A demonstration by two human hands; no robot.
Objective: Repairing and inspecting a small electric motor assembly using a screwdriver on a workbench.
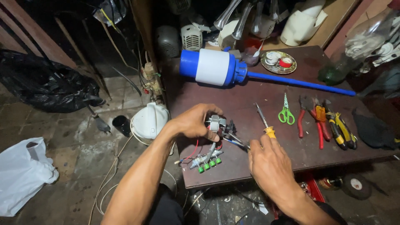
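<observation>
The fingers of the left hand point(192, 121) are closed around a small motor point(217, 123), held just above the table point(250, 104). A yellow-handled screwdriver point(265, 123) is gripped by the right hand point(268, 160). Wires point(192, 152) and a green-buttoned switch point(207, 161) hang beneath. Scissors point(286, 113) and pliers point(320, 121) lie nearby.
</observation>
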